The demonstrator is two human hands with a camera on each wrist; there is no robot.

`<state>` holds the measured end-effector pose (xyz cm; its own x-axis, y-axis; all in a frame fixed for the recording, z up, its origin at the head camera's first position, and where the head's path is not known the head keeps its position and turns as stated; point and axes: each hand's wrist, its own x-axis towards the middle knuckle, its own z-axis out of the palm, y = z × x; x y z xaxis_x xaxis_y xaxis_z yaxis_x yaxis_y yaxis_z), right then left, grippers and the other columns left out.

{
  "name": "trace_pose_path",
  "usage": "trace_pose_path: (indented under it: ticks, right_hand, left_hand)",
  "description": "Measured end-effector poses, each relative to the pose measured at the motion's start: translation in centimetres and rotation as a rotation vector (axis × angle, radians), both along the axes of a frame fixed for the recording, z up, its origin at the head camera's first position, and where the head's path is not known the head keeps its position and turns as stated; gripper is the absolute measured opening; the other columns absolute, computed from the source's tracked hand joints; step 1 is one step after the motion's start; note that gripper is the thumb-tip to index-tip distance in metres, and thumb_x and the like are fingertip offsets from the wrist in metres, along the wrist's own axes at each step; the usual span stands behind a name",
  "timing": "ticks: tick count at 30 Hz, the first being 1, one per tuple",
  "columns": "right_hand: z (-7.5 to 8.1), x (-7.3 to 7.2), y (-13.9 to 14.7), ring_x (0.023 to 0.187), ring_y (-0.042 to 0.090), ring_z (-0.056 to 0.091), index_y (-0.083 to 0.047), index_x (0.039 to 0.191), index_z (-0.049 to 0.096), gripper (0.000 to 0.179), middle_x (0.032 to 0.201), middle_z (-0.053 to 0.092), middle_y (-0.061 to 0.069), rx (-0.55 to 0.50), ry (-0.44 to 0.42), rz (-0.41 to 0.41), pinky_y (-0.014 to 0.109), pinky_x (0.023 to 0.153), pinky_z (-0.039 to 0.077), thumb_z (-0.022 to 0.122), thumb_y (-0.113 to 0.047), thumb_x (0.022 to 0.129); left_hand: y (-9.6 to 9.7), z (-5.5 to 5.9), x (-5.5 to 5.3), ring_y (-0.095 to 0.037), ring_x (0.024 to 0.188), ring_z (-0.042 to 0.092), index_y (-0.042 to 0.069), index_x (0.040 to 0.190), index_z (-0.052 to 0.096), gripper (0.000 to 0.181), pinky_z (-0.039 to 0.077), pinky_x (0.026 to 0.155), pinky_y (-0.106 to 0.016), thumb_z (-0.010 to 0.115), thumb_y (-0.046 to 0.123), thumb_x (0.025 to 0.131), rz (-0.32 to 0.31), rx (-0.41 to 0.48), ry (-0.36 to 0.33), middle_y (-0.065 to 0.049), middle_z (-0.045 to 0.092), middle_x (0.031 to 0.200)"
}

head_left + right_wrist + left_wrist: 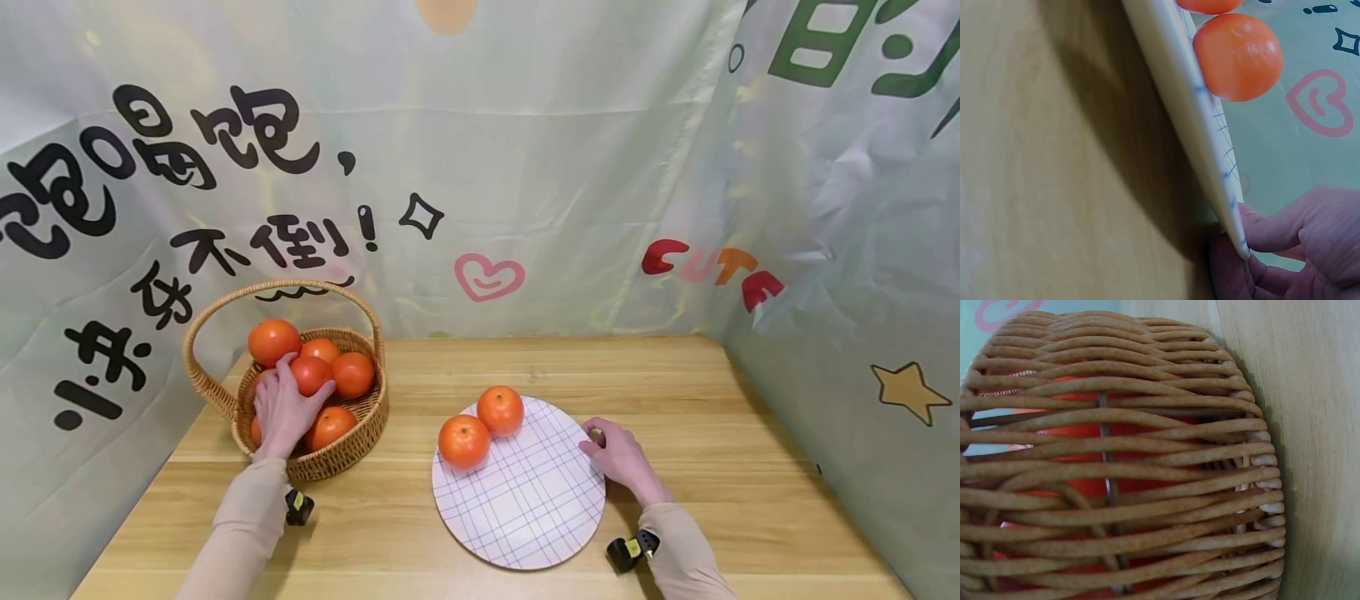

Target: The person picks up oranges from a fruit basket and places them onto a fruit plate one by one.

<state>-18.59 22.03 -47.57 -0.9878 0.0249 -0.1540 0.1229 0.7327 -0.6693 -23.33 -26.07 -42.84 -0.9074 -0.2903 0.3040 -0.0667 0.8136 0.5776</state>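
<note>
My left hand (283,410) reaches into a wicker basket (352,446), its thumb and fingers around a reddish orange (311,375) in the pile. Several more oranges lie about it, one of them (274,342) on top at the back. In the left wrist view the woven basket wall (1116,456) hides the hand, and red fruit shows through the gaps. My right hand (618,457) pinches the right rim of a round white plate (532,500) with a blue grid. Thumb above and fingers below the rim (1225,187) show in the right wrist view.
Two oranges, a nearer one (463,442) and a farther one (500,411), sit at the plate's upper left. The basket's tall arched handle (281,287) rises over its fruit. A printed curtain (570,208) stands behind the wooden table (405,533) and along its sides.
</note>
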Motion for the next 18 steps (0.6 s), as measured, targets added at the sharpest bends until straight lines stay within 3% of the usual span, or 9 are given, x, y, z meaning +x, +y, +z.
trace_pose_path:
  ticks: [9,18]
  right_hand:
    - [0.0,0.2,0.0,0.077,0.021,0.053,0.000,0.122,0.061,0.027,0.089,0.060,0.012,-0.003,0.007,0.003,0.029,0.066,0.040,0.060,-0.011,0.097]
    - [0.1,0.2,0.0,0.077,0.022,0.053,-0.001,0.121,0.062,0.026,0.089,0.060,0.012,-0.001,0.015,0.007,0.029,0.066,0.040,0.061,-0.011,0.097]
  left_hand:
    - [0.3,0.2,0.5,-0.056,0.122,0.043,0.005,0.152,0.028,0.080,0.036,0.097,-0.070,0.071,0.034,0.091,-0.032,0.043,-0.011,-0.040,0.038,0.138]
    - [1.0,0.4,0.9,-0.049,0.129,0.036,0.006,0.153,0.026,0.084,0.032,0.107,-0.063,0.073,0.033,0.089,-0.086,0.134,0.041,-0.035,0.037,0.140]
